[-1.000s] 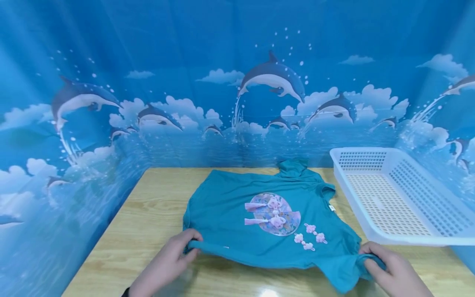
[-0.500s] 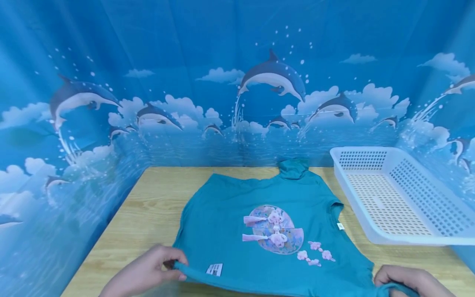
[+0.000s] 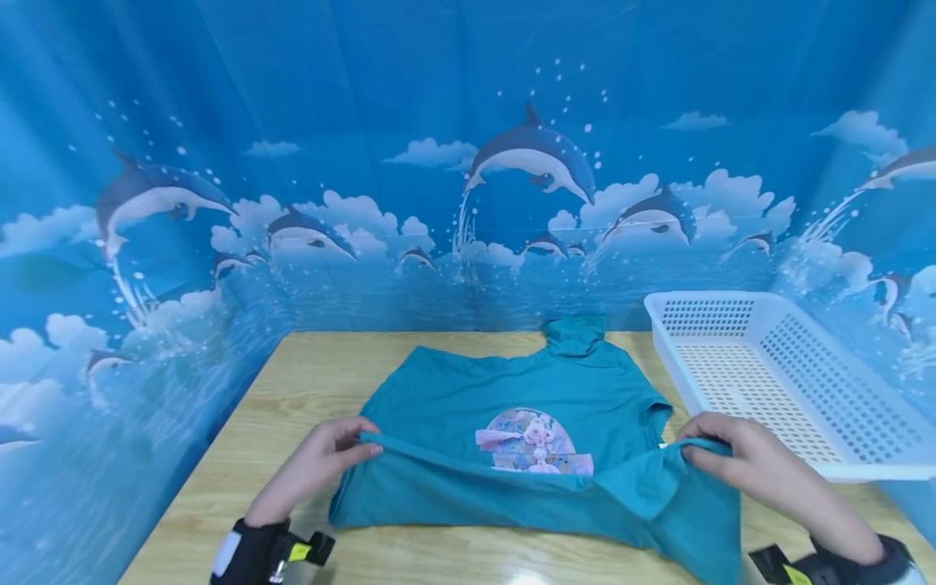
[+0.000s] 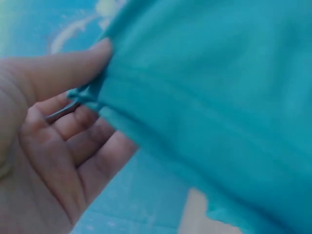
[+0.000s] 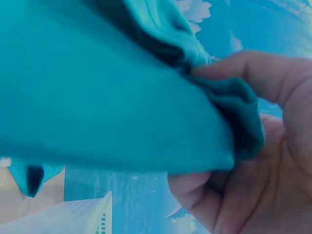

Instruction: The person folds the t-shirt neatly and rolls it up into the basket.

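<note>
A teal short-sleeved T-shirt lies on the table, its collar side towards the right. On its front is a round floral print with pink decoration. My left hand pinches the shirt's near edge at the left, thumb on top in the left wrist view. At the near right, my right hand grips bunched cloth, which shows between thumb and fingers in the right wrist view. Between both hands the raised edge hangs as a band of cloth, covering the print's lower part and the small pink flowers.
A white perforated plastic basket stands to the right of the shirt, close to my right hand. Pale wooden tabletop shows left of the shirt. A blue curtain with dolphins encloses the back and sides.
Both hands first drew the shirt's near edge towards me, flattening the cloth. Since then they have lifted that edge up and away from me, hiding the flowers and part of the print.
</note>
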The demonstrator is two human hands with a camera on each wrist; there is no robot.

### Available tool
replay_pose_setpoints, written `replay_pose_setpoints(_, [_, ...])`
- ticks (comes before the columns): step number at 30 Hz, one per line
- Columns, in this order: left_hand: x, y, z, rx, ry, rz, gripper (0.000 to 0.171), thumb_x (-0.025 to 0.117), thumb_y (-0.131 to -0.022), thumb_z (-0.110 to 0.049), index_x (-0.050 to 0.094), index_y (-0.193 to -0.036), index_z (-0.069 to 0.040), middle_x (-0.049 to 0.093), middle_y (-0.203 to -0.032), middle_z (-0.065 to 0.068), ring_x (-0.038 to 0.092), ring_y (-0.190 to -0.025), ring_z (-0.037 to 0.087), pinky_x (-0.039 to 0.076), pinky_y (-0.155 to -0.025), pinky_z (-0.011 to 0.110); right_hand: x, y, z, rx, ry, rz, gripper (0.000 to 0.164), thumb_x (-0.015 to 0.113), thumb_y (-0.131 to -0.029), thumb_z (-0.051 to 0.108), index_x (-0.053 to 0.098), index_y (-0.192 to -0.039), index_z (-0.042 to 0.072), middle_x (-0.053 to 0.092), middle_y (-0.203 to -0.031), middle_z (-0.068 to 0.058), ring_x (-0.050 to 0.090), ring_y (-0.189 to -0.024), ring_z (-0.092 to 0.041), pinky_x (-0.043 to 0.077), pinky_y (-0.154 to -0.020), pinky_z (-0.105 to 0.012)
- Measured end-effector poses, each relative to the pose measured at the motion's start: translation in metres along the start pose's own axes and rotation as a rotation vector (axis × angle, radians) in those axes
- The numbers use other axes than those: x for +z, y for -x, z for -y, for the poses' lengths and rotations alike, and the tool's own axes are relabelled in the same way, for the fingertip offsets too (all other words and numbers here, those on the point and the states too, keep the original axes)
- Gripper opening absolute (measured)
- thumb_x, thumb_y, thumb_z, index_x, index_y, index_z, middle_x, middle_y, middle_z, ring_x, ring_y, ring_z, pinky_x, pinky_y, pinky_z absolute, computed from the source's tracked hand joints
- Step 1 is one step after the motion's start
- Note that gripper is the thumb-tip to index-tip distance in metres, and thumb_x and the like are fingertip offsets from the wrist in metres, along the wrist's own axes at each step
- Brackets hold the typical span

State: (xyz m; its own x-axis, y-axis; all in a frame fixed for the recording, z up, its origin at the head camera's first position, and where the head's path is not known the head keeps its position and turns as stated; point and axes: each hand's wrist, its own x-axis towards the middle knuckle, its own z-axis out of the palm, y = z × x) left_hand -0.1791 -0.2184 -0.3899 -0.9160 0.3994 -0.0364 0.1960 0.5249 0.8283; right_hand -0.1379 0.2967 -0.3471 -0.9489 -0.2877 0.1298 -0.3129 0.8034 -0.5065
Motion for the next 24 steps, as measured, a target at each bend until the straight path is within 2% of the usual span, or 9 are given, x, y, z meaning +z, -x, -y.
replay_pose_setpoints(2, [0.000, -0.013, 0.009, -0.034, -0.009, -0.060, 0.021, 0.061, -0.093, -0.027, 0.065, -0.105, -0.010, 0.060, -0.083, 0.003, 0.051, -0.069, 0.010, 0.044, -0.062, 0.027, -0.003, -0.020, 0.002, 0.081, 0.027, 0.029, 0.007, 0.061, -0.092, 0.017, 0.067, -0.094, 0.015, 0.062, -0.087, 0.003, 0.048, -0.069, -0.007, 0.039, -0.059, -0.029])
replay_pose_setpoints(5, [0.003, -0.033, 0.023, -0.072, -0.016, -0.125, 0.019, 0.062, -0.092, -0.025, 0.066, -0.104, -0.011, 0.065, -0.094, 0.004, 0.057, -0.081, 0.014, 0.047, -0.071, 0.031, 0.003, -0.051, -0.002, 0.124, 0.081, 0.049, 0.012, 0.058, -0.092, 0.017, 0.065, -0.092, 0.008, 0.057, -0.078, -0.001, 0.045, -0.066, -0.014, 0.037, -0.059, -0.031])
replay_pose_setpoints(7, [0.007, -0.045, 0.034, -0.080, -0.035, -0.149, 0.015, 0.062, -0.092, -0.021, 0.066, -0.102, -0.010, 0.065, -0.096, 0.004, 0.057, -0.084, 0.016, 0.047, -0.072, 0.032, 0.015, -0.069, -0.008, 0.150, 0.152, 0.065, 0.013, 0.057, -0.091, 0.016, 0.064, -0.090, 0.005, 0.055, -0.075, -0.004, 0.044, -0.063, -0.017, 0.036, -0.057, -0.032])
replay_pose_setpoints(10, [0.015, -0.060, 0.050, -0.106, -0.069, -0.149, 0.011, 0.062, -0.092, -0.016, 0.065, -0.098, -0.008, 0.061, -0.089, 0.005, 0.054, -0.079, 0.016, 0.044, -0.068, 0.030, 0.039, -0.087, -0.019, 0.200, 0.296, 0.106, 0.011, 0.059, -0.086, 0.012, 0.063, -0.086, 0.002, 0.055, -0.076, -0.009, 0.047, -0.065, -0.020, 0.039, -0.055, -0.033])
replay_pose_setpoints(14, [0.025, -0.069, 0.066, -0.195, -0.069, -0.134, 0.013, 0.064, -0.089, -0.013, 0.063, -0.099, -0.005, 0.052, -0.082, 0.004, 0.047, -0.073, 0.017, 0.039, -0.063, 0.029, 0.072, -0.092, -0.027, 0.204, 0.456, 0.154, 0.025, 0.065, -0.079, 0.007, 0.062, -0.099, -0.008, 0.058, -0.092, -0.022, 0.057, -0.079, -0.032, 0.049, -0.067, -0.043])
replay_pose_setpoints(17, [0.028, -0.070, 0.069, -0.237, -0.052, -0.141, 0.018, 0.066, -0.087, -0.012, 0.062, -0.103, -0.004, 0.050, -0.082, 0.004, 0.047, -0.072, 0.018, 0.039, -0.062, 0.029, 0.088, -0.086, -0.027, 0.151, 0.523, 0.106, 0.040, 0.070, -0.076, 0.007, 0.059, -0.110, -0.011, 0.056, -0.101, -0.028, 0.057, -0.091, -0.040, 0.049, -0.078, -0.051])
replay_pose_setpoints(19, [0.028, -0.069, 0.067, -0.236, -0.060, -0.156, 0.021, 0.066, -0.087, -0.011, 0.061, -0.105, -0.004, 0.051, -0.082, 0.005, 0.047, -0.071, 0.018, 0.039, -0.061, 0.030, 0.094, -0.081, -0.024, 0.102, 0.536, 0.049, 0.045, 0.074, -0.073, 0.008, 0.059, -0.112, -0.010, 0.056, -0.102, -0.027, 0.056, -0.096, -0.042, 0.047, -0.083, -0.054])
replay_pose_setpoints(22, [0.027, -0.066, 0.063, -0.214, -0.098, -0.175, 0.023, 0.067, -0.086, -0.010, 0.060, -0.108, -0.004, 0.052, -0.080, 0.006, 0.047, -0.067, 0.018, 0.039, -0.058, 0.030, 0.099, -0.077, -0.017, 0.020, 0.515, -0.002, 0.052, 0.082, -0.070, 0.021, 0.061, -0.111, -0.004, 0.055, -0.097, -0.021, 0.054, -0.088, -0.036, 0.045, -0.079, -0.050])
replay_pose_setpoints(24, [0.026, -0.065, 0.060, -0.195, -0.124, -0.187, 0.025, 0.067, -0.086, -0.009, 0.059, -0.108, -0.003, 0.052, -0.079, 0.006, 0.047, -0.066, 0.017, 0.039, -0.057, 0.029, 0.101, -0.076, -0.012, -0.025, 0.494, 0.001, 0.052, 0.085, -0.066, 0.032, 0.063, -0.101, 0.000, 0.053, -0.087, -0.014, 0.051, -0.078, -0.029, 0.044, -0.072, -0.045])
